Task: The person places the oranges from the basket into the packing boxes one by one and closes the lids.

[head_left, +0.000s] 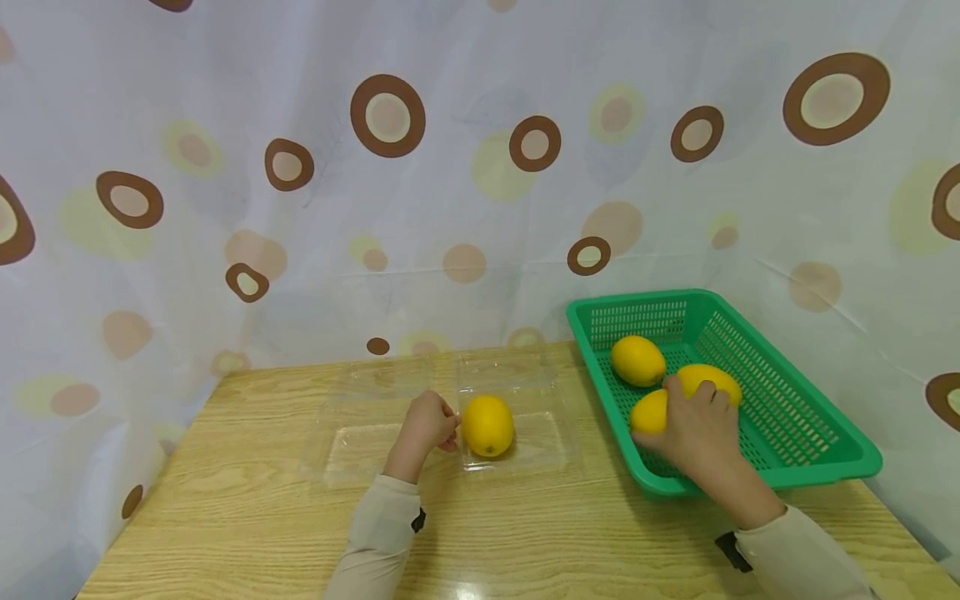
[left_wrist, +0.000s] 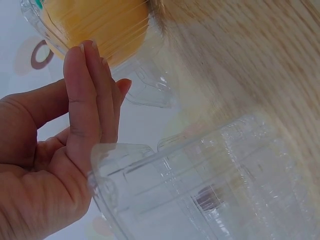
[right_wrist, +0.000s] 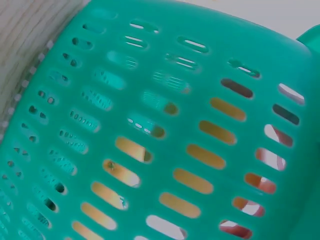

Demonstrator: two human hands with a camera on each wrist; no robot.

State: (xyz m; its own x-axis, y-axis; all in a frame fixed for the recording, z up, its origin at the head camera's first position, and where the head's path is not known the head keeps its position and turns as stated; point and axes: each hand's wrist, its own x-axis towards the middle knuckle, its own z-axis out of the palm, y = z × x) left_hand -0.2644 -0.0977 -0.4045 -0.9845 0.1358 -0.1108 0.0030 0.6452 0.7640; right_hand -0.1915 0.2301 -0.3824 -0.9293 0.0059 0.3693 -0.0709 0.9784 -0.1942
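Note:
A clear plastic clamshell box lies open on the wooden table, with one lemon in its right half. My left hand touches the box's left side beside that lemon. In the left wrist view the left hand has straight fingers against the clear box, with the lemon just beyond. My right hand is inside the green basket, fingers curled over the rear lemon and thumb beside a nearer lemon. A third lemon lies at the back.
The box's flat lid lies open to the left. A spotted curtain hangs close behind the table. The right wrist view shows only the green basket's slotted wall, with yellow showing through the slots.

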